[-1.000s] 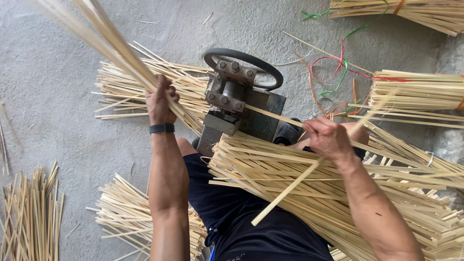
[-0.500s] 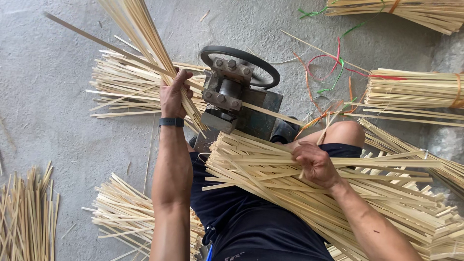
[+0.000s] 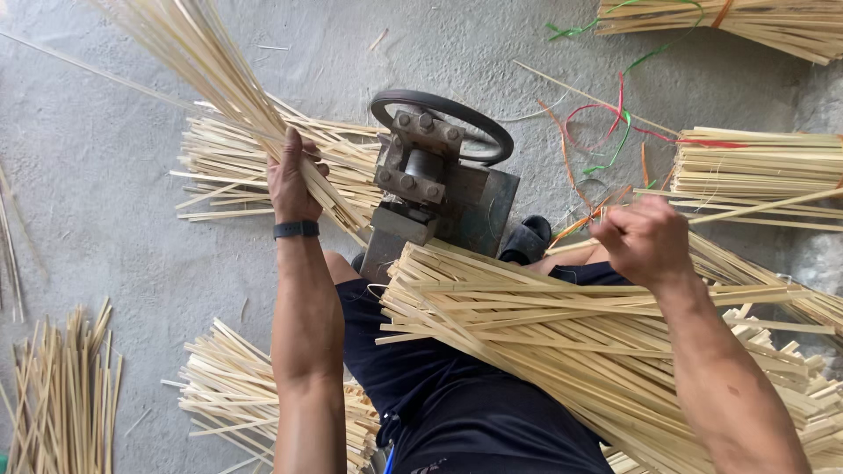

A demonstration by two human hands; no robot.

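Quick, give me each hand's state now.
Left hand: closed on a bundle of bamboo strips.
Right hand: fist closed above the lap pile; contents cannot be told.

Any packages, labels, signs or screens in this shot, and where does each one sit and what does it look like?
No packages, labels or signs show.
Nearest to a screen: a slim black wristband on the left hand, which grips a bunch of pale bamboo strips; whether it has a display cannot be told.
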